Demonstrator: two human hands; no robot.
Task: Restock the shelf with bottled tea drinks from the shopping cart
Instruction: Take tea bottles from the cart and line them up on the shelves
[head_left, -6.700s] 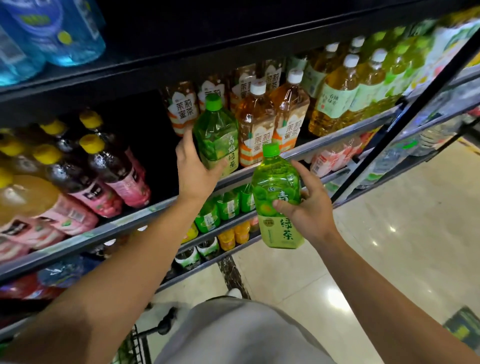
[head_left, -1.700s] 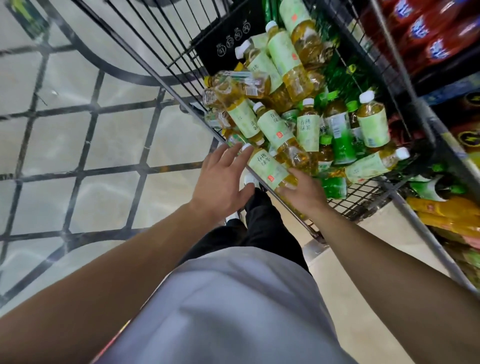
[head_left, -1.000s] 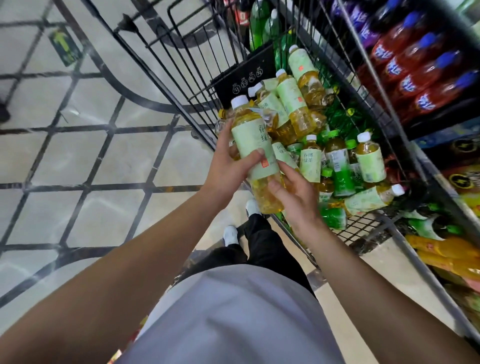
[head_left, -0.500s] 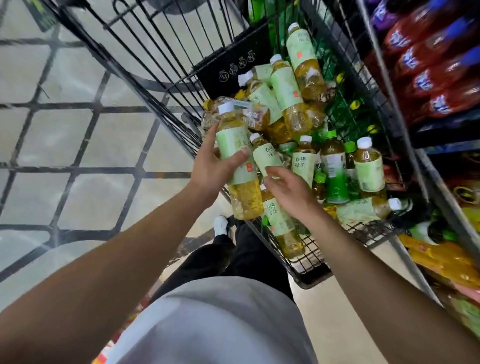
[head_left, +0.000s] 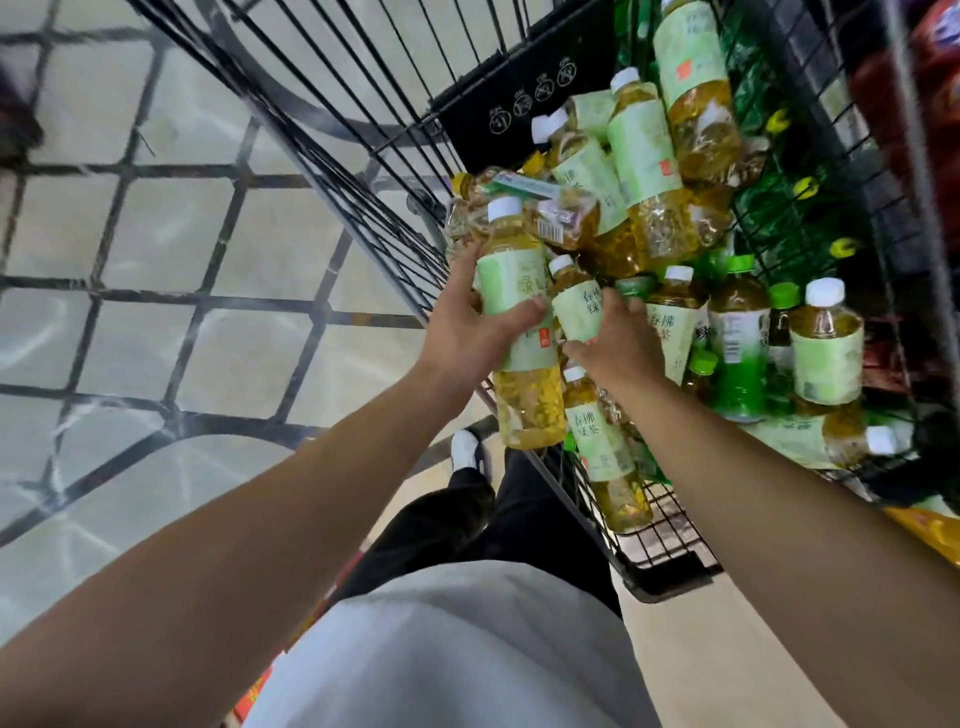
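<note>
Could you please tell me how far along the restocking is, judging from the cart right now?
Done: nothing here shows it, as the tea shelf is out of view. In hand: the left hand holds a tea bottle upright at the cart's near edge, while the right hand closes its grip on a second bottle. Left: many bottles lie piled or stand in the cart, so plenty remains.

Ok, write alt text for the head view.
The left hand grips a large tea bottle above a wire shopping cart, while the right hand closes on a smaller bottle among many piled inside.
</note>
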